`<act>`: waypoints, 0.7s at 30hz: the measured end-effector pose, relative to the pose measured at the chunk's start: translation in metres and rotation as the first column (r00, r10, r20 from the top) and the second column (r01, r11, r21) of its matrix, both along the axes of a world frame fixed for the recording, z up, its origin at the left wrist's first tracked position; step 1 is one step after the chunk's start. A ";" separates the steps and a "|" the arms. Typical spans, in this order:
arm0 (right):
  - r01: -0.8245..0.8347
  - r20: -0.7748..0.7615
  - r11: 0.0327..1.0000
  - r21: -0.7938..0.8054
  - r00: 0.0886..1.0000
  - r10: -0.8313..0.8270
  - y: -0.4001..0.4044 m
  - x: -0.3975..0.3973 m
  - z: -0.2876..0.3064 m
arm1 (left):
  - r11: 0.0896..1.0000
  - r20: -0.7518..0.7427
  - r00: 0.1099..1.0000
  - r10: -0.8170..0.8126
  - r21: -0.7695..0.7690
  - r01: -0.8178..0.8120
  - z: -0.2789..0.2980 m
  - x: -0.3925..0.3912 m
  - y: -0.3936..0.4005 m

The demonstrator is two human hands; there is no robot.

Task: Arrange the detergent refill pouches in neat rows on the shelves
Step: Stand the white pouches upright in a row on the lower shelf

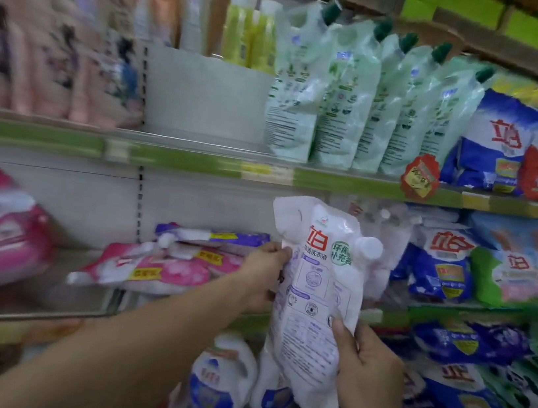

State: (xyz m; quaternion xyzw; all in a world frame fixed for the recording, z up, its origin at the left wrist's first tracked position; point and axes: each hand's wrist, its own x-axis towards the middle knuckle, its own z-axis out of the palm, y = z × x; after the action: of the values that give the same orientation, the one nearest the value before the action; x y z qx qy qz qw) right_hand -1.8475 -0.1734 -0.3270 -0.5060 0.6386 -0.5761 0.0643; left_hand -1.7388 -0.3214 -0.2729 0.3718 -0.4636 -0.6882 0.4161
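White pouch point(313, 300), both hands, mid-shelf gap.

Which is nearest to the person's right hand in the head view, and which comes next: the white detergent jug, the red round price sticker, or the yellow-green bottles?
From the right hand:
1. White detergent jug, lower shelf, to its left.
2. Red round price sticker, on the shelf edge above.
3. Yellow-green bottles, top shelf, far up and left.
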 end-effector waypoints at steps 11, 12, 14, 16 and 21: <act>-0.284 0.070 0.956 0.067 0.958 0.279 -0.029 0.190 -0.007 | 0.961 0.179 0.944 0.277 -0.039 -0.274 -0.007 0.223 -0.002; -0.304 0.070 0.951 0.058 0.951 0.300 -0.036 0.205 -0.007 | 0.954 0.195 0.934 0.301 -0.052 -0.296 -0.008 0.239 -0.008; -0.321 0.060 0.946 0.036 0.946 0.319 -0.051 0.235 -0.005 | 0.945 0.219 0.919 0.328 -0.080 -0.318 -0.008 0.268 -0.023; -0.319 0.047 0.947 0.018 0.947 0.318 -0.067 0.264 -0.006 | 0.936 0.233 0.906 0.352 -0.103 -0.338 -0.008 0.295 -0.041; -0.318 0.041 0.948 0.000 0.947 0.317 -0.113 0.331 -0.016 | 0.914 0.221 0.888 0.403 -0.149 -0.377 -0.009 0.349 -0.083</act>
State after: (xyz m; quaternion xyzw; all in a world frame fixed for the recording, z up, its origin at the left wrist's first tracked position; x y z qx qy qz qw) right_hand -1.5170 -0.2859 -0.3428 -0.5903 0.5495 -0.5661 0.1706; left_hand -1.3895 -0.4045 -0.2820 0.5181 -0.4621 -0.5143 0.5035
